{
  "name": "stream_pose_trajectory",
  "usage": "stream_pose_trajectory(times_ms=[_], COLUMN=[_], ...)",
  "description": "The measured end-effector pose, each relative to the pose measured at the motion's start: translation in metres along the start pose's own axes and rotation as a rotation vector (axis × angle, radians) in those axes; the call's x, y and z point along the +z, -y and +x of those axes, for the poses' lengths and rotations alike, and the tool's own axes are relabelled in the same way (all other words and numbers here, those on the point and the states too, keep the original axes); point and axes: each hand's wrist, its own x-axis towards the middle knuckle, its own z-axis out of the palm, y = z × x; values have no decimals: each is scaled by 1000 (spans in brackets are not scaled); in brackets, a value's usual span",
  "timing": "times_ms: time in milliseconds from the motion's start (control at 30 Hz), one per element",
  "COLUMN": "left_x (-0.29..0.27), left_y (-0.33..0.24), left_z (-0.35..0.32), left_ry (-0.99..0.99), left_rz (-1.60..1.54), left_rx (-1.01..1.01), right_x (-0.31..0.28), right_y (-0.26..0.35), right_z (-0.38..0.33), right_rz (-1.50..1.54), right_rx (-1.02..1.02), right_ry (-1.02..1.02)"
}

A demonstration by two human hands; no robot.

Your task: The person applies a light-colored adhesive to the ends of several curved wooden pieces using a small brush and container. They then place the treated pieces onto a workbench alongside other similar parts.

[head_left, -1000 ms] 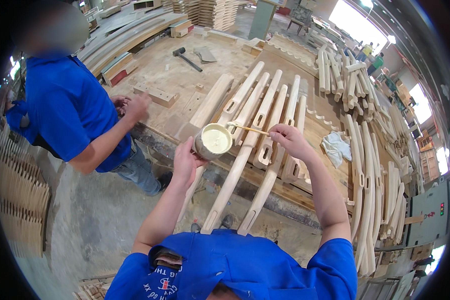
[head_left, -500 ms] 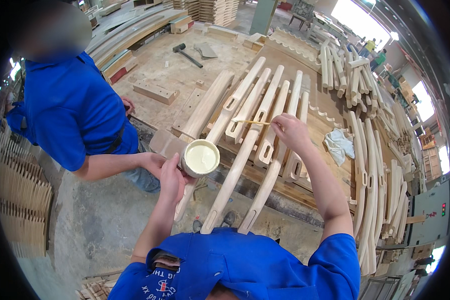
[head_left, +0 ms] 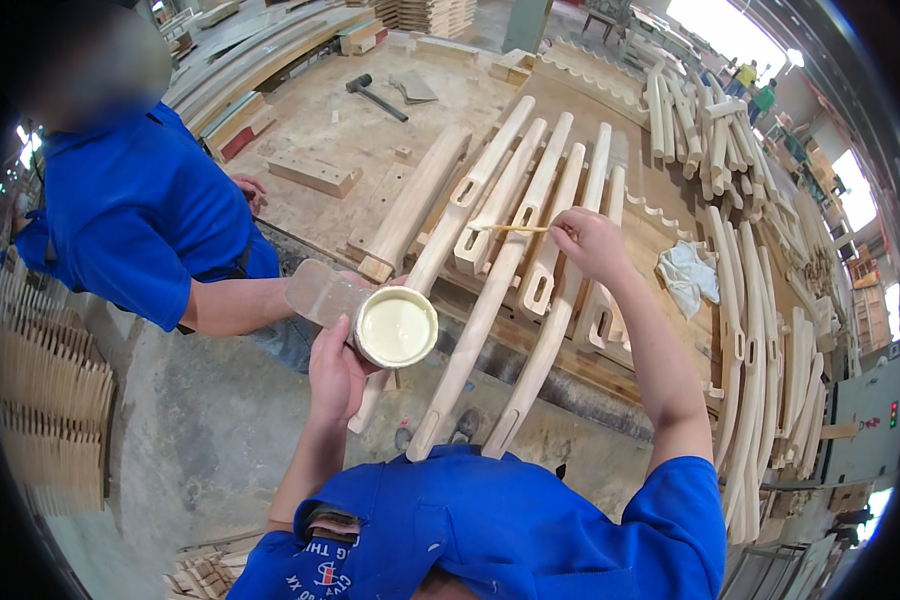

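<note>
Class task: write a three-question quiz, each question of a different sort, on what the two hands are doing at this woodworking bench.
1. True or false: the left hand holds a round open container of pale, creamy liquid.
2. Multiple choice: the right hand holds a thin stick with its tip over
A) a hammer
B) a curved wooden piece with slots
C) a white cloth
3. Fill in: beside the right forearm, on the bench, lies a crumpled white ____.

Key:
1. True.
2. B, the slotted wooden piece among the row laid side by side.
3. Cloth.
</note>
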Motion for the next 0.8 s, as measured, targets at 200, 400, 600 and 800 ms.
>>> stream_pose_trajectory(times_ms=[200, 400, 600, 800], left_x=[9, 3, -1, -9], left_y=[-2, 12, 13, 17], left_z=[-4, -4, -7, -6], left_ry=[42, -49, -67, -55], left_rz=[-9, -46, -40, -21], left_rx=[12, 18, 0, -18], right_x=[1, 0, -2, -2], right_y=[1, 6, 11, 11], right_z=[-3, -1, -7, -6], right_rz=[18, -38, 52, 32], right_rx=[7, 22, -4, -60], right_ry=[34, 39, 125, 139])
